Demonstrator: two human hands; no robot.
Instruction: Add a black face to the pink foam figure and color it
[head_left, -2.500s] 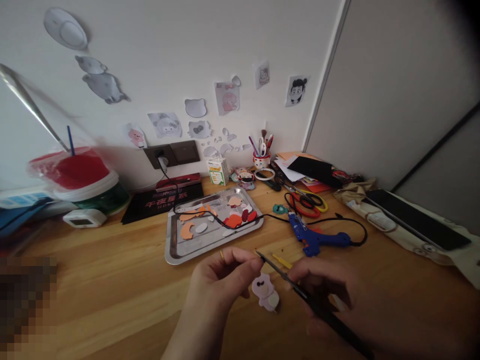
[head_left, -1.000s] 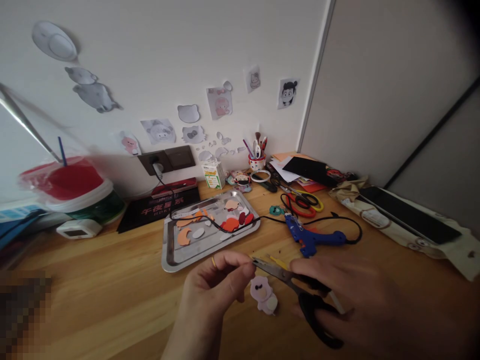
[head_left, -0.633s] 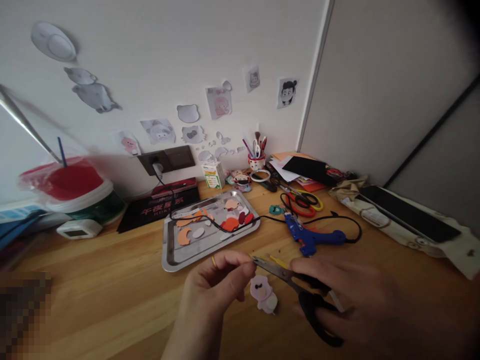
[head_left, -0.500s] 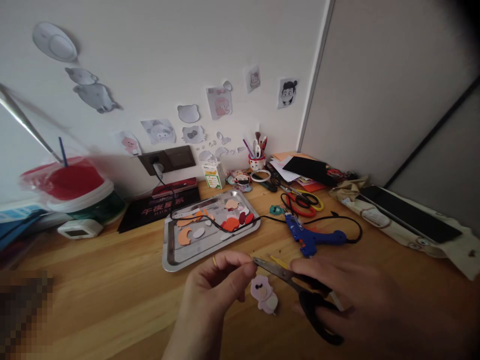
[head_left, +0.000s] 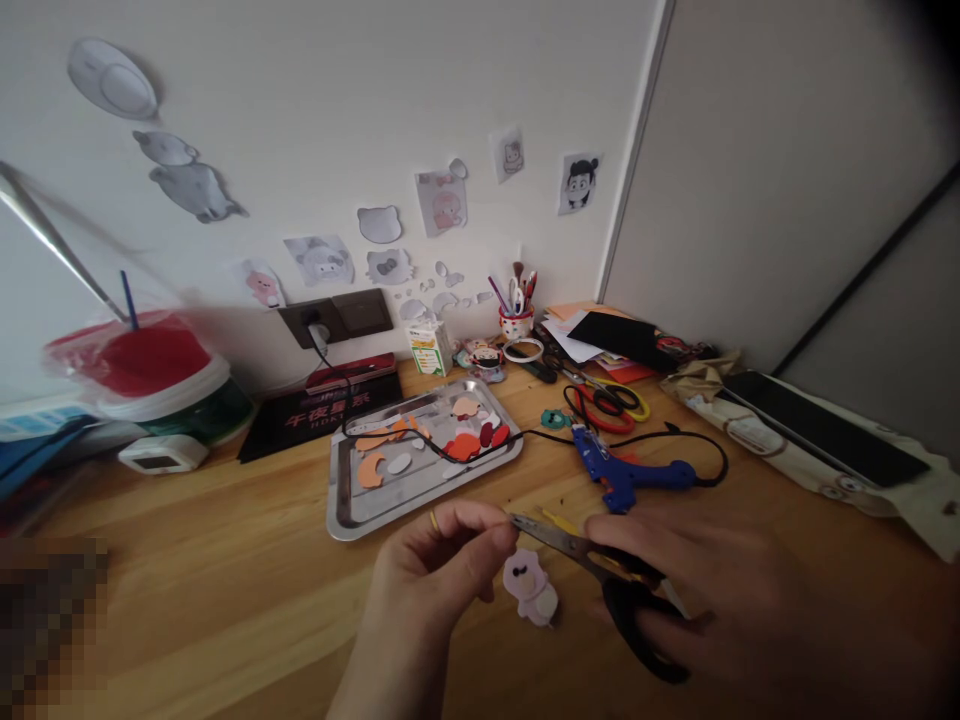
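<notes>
My left hand [head_left: 435,570] is pinched shut, thumb against forefinger, on something too small to make out. My right hand [head_left: 712,590] grips black-handled scissors [head_left: 600,570], whose blade tips reach the left fingertips. Just below the blades a small pink and cream cut-out figure [head_left: 531,588] lies on the wooden desk [head_left: 225,590]. A thin yellow strip [head_left: 559,520] lies just behind the scissors.
A steel tray [head_left: 352,505] holds several orange, red and white cut-outs. A blue glue gun [head_left: 630,470] with a black cord lies to its right. Red and yellow scissors [head_left: 611,405], a pen cup [head_left: 516,318], papers and a bag [head_left: 810,440] sit further back.
The scissors went from nearly closed to slightly open at the left fingertips. Both hands stay in place; the view shifted a little.
</notes>
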